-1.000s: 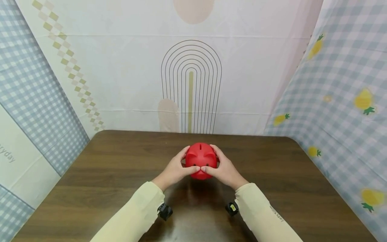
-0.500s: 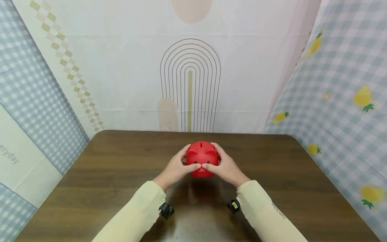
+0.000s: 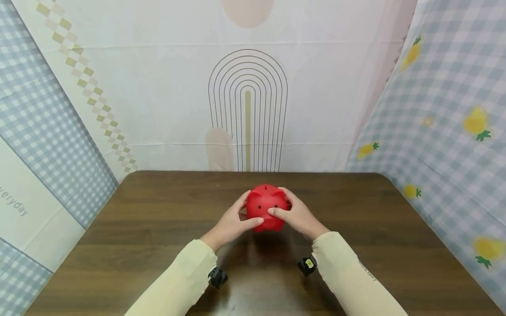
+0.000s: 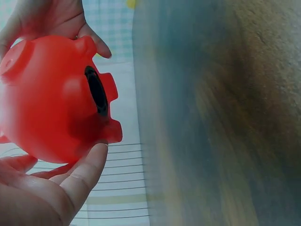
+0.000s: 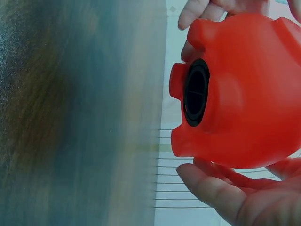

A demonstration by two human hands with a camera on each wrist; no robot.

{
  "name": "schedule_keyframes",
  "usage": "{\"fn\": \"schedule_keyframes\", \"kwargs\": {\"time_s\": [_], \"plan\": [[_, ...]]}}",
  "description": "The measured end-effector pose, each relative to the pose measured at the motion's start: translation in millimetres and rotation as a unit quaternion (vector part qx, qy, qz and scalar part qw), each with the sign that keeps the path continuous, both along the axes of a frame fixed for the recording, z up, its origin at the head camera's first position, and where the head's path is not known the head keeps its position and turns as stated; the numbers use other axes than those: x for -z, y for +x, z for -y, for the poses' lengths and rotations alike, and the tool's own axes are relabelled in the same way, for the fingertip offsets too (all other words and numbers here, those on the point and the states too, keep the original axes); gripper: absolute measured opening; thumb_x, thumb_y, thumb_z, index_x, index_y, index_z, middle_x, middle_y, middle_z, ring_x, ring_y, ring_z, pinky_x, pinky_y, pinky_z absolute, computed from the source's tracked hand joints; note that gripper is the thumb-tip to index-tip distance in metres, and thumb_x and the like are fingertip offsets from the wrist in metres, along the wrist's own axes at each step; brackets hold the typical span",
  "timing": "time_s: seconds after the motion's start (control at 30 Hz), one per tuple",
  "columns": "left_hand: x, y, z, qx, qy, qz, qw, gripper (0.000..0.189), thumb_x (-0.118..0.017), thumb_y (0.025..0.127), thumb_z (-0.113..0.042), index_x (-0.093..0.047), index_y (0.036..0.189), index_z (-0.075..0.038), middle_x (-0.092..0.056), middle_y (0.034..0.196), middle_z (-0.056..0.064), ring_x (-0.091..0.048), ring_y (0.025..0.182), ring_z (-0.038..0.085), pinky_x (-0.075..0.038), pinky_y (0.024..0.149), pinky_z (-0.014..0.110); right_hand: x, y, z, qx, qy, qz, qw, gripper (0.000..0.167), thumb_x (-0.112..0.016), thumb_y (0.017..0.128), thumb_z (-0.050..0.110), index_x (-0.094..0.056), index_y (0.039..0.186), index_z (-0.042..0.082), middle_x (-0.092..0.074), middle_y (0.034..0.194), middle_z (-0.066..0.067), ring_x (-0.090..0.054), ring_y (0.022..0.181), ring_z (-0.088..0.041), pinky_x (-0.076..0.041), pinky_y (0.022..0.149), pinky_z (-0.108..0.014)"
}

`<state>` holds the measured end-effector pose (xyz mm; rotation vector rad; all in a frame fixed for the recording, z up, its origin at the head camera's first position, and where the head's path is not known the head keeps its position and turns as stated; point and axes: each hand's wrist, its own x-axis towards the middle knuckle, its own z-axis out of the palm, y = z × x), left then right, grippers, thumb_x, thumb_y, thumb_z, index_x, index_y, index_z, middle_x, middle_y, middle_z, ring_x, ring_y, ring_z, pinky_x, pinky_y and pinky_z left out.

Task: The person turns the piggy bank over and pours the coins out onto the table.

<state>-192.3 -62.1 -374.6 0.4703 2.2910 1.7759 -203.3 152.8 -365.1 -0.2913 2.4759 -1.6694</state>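
Support: table (image 3: 261, 272), dark brown, wood grain running side to side. Grip of left hand (image 3: 230, 224) and right hand (image 3: 301, 218) is above it; both wrist views show a strip of background between grip and tabletop. Far edge straight, just beyond the grip. Far corners rounded, well apart to its left and right. Side edges spread toward the near side. Dark shadow (image 3: 267, 242) on the surface, just nearer than the grip; pale sheen (image 3: 253, 303) nearer again.
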Motion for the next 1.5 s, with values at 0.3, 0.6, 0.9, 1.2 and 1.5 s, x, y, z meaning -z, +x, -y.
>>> {"fn": "schedule_keyframes", "kwargs": {"time_s": [0.3, 0.6, 0.9, 1.2, 1.5], "plan": [[8.4, -0.4, -1.3, 0.043, -0.037, -0.053, 0.997, 0.094, -0.078, 0.078, -0.018, -0.021, 0.153, -0.012, -0.043, 0.144, 0.01, -0.055, 0.113, 0.032, -0.052, 0.09, 0.046, 3.8, -3.2, -4, 0.019, -0.022, 0.063, 0.9976, 0.066, -0.065, 0.088, 0.028, -0.036, 0.144, 0.008, -0.05, 0.132, -0.016, -0.052, 0.112, -0.033, -0.056, 0.08, -0.04], [17.3, -2.3, -4.4, 0.055, -0.097, -0.1, 0.9887, 0.107, -0.082, 0.073, -0.007, -0.013, 0.155, -0.011, -0.032, 0.15, 0.011, -0.048, 0.123, 0.03, -0.046, 0.099, 0.051, 6.2, -4.5, -6, 0.016, -0.067, 0.089, 0.9937, 0.057, -0.059, 0.091, 0.028, -0.041, 0.139, 0.004, -0.054, 0.127, -0.019, -0.06, 0.1, -0.028, -0.057, 0.074, -0.04], [20.8, -0.1, -8.1, 0.011, -0.175, -0.197, 0.9646, 0.108, -0.083, 0.072, -0.005, -0.016, 0.155, -0.022, -0.028, 0.153, 0.009, -0.039, 0.134, 0.03, -0.048, 0.098, 0.045, 11.7, -7.2, -10, 0.016, -0.105, 0.133, 0.9854, 0.058, -0.057, 0.091, 0.031, -0.04, 0.139, 0.003, -0.053, 0.127, -0.02, -0.059, 0.102, -0.03, -0.057, 0.076, -0.045], [20.7, 1.9, -8.6, 0.0, -0.247, -0.256, 0.9347, 0.102, -0.082, 0.073, -0.004, -0.024, 0.153, -0.028, -0.025, 0.154, 0.008, -0.038, 0.134, 0.032, -0.052, 0.092, 0.044, 8.8, -9.1, -10, 0.005, -0.108, 0.165, 0.9803, 0.056, -0.057, 0.09, 0.032, -0.041, 0.136, 0.004, -0.056, 0.122, -0.019, -0.061, 0.097, -0.031, -0.058, 0.074, -0.045], [20.0, 2.5, -5.5, 0.016, -0.279, -0.302, 0.9112, 0.102, -0.083, 0.072, -0.005, -0.026, 0.152, -0.032, -0.025, 0.153, 0.009, -0.035, 0.134, 0.031, -0.054, 0.088, 0.042, 5.8, -10.9, -11, -0.018, -0.084, 0.175, 0.9808, 0.057, -0.056, 0.091, 0.034, -0.04, 0.137, 0.004, -0.054, 0.126, -0.019, -0.06, 0.102, -0.032, -0.057, 0.076, -0.044]]}}
